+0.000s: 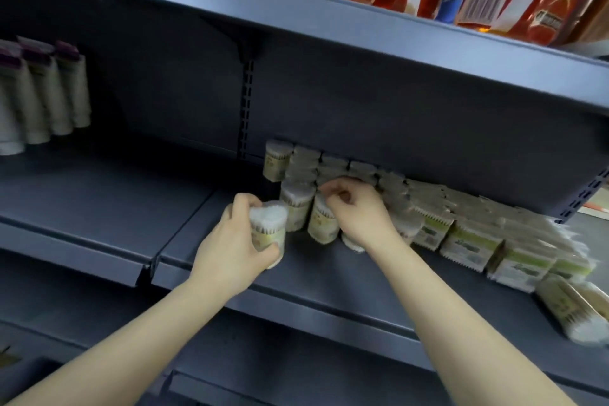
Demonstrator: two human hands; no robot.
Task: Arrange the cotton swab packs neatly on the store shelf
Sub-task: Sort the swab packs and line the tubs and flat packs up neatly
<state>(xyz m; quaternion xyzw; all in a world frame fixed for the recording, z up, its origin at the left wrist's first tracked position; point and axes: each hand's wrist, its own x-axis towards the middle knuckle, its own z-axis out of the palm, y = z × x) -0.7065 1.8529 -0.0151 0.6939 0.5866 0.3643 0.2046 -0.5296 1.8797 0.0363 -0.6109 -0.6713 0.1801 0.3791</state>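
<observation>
My left hand grips a round cotton swab pack, held upright just above the grey shelf at the left end of the rows. My right hand has its fingers curled round the top of another round pack standing on the shelf. Behind them, several round packs stand in rows running back to the rear panel. To the right, flat rectangular swab packs lie stacked in a slanting row. One round pack lies on its side at the far right front.
The shelf above holds red bags and a blue bottle. Pale tubes with dark caps stand at the left on the neighbouring shelf section. A slotted upright runs down the back panel.
</observation>
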